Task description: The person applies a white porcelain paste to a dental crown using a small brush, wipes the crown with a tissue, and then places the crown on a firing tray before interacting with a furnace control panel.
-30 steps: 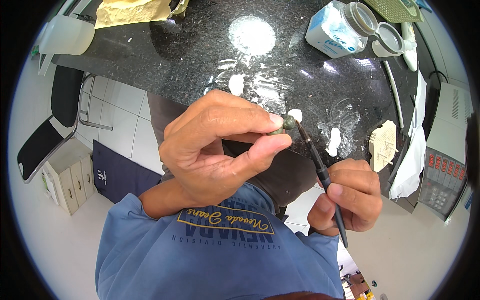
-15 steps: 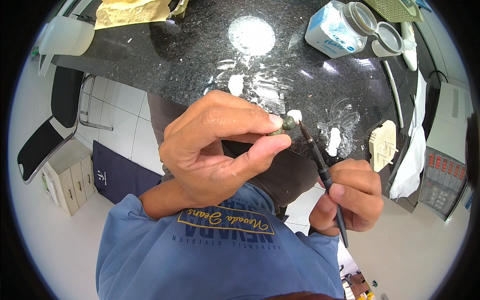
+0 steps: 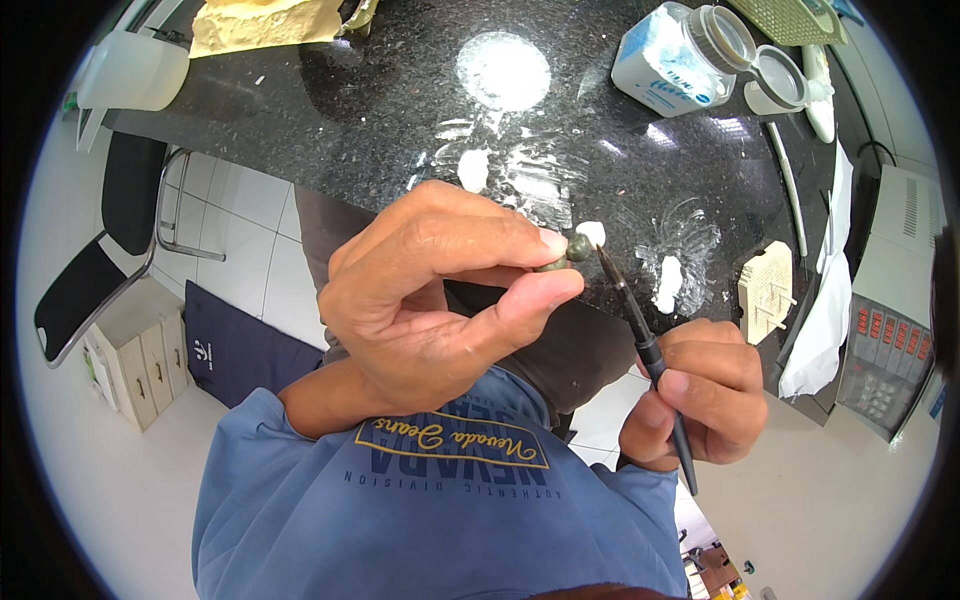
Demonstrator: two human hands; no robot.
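Observation:
My left hand (image 3: 430,290) is closed, pinching a small dark green rounded piece (image 3: 578,247) between thumb and fingertips. Against the far right end of that piece shows a small white lump (image 3: 591,234); the fingertips hide part of the green piece. My right hand (image 3: 700,390) is closed around a slim black-handled brush (image 3: 650,352), held like a pen. The brush slants up and left, its dark pointed tip at or very close to the white lump; contact is too small to tell.
On the speckled dark counter (image 3: 390,120) lie white paste patches (image 3: 473,170) and a smeared white mound (image 3: 668,285). A beige pegged tray (image 3: 765,290) sits at right, near crumpled white paper (image 3: 818,330). Farther back stand a white tub (image 3: 665,65) and yellow sheet (image 3: 262,27).
Both hands keep their grips and places. The brush tip and the green piece show hardly any shift.

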